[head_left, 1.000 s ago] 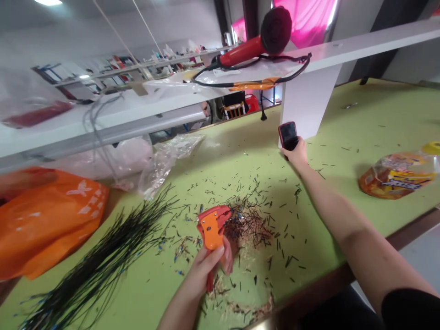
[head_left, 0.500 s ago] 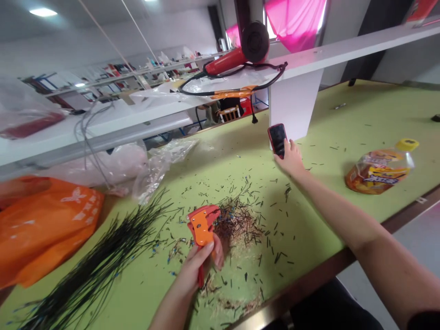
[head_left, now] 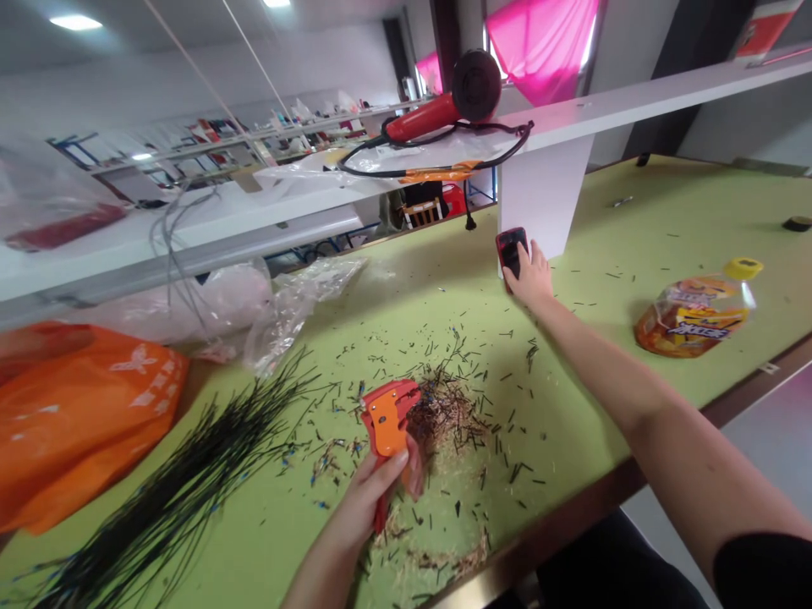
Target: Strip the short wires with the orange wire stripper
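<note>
My left hand (head_left: 384, 482) is wrapped round the handle of an orange and red wire stripper (head_left: 390, 423), held over the table at the left side of a pile of wire scraps (head_left: 450, 410). My right hand (head_left: 531, 275) reaches forward to a dark phone with a red edge (head_left: 512, 245), which leans against the white shelf support. Its thumb and fingers touch the phone's lower part and screen; the fingers are a little apart. A bundle of thin black wires (head_left: 183, 482) lies on the green table left of the stripper.
An orange bag (head_left: 82, 414) and clear plastic (head_left: 292, 309) lie on the left. The white shelf (head_left: 571, 118) crosses behind, bearing a red heat tool (head_left: 425, 118) with its cable. On the right stand a drink bottle lying tilted (head_left: 694, 313) and a black roll (head_left: 798, 223).
My left hand has shifted slightly right with the stripper. The fingers of my right hand have moved a little up and left over the phone.
</note>
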A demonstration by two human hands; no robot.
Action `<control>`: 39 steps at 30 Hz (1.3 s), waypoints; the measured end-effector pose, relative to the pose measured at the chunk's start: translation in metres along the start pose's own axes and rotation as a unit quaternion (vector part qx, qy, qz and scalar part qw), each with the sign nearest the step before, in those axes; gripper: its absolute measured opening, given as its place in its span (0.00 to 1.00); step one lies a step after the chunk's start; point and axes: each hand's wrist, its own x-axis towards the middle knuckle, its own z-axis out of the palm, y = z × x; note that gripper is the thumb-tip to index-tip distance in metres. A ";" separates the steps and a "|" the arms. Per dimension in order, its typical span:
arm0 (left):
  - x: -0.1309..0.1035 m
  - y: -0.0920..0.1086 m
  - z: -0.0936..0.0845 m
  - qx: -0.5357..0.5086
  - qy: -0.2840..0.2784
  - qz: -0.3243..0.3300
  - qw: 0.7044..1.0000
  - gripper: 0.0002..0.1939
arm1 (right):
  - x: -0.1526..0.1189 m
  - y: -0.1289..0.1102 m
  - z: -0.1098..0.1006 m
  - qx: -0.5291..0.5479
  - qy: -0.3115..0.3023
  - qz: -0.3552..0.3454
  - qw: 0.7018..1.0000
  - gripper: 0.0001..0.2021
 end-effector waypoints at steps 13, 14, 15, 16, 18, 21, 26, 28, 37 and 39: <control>0.001 -0.012 -0.014 0.029 -0.033 0.008 0.999 0.20 | -0.041 0.031 0.010 -0.075 -0.098 -0.020 0.992 0.41; 0.002 -0.013 -0.015 0.026 -0.034 0.010 0.999 0.20 | -0.039 0.029 0.010 -0.081 -0.104 -0.021 0.991 0.41; 0.002 -0.013 -0.015 0.022 -0.037 0.012 0.999 0.20 | -0.038 0.026 0.011 -0.087 -0.108 -0.024 0.990 0.41; 0.002 -0.013 -0.016 0.016 -0.040 0.014 0.999 0.20 | -0.037 0.024 0.011 -0.091 -0.110 -0.027 0.989 0.41; 0.003 -0.013 -0.016 0.004 -0.041 0.016 0.999 0.20 | -0.035 0.020 0.013 -0.096 -0.111 -0.030 0.989 0.40; 0.002 -0.011 -0.017 0.004 -0.039 0.010 0.999 0.20 | -0.034 0.018 0.014 -0.093 -0.113 -0.028 0.989 0.40; 0.001 -0.011 -0.017 0.018 -0.036 0.000 0.999 0.21 | -0.030 0.024 0.012 -0.081 -0.087 0.015 0.993 0.42; 0.001 -0.012 -0.018 0.016 -0.035 -0.001 0.999 0.20 | -0.028 0.026 0.012 -0.080 -0.106 0.036 0.991 0.42; 0.002 -0.015 -0.020 0.014 -0.037 0.005 0.999 0.19 | -0.040 0.030 0.010 -0.091 -0.134 0.056 0.985 0.41; 0.001 -0.015 -0.020 0.015 -0.034 0.002 0.999 0.19 | -0.041 0.030 0.010 -0.095 -0.153 0.057 0.982 0.41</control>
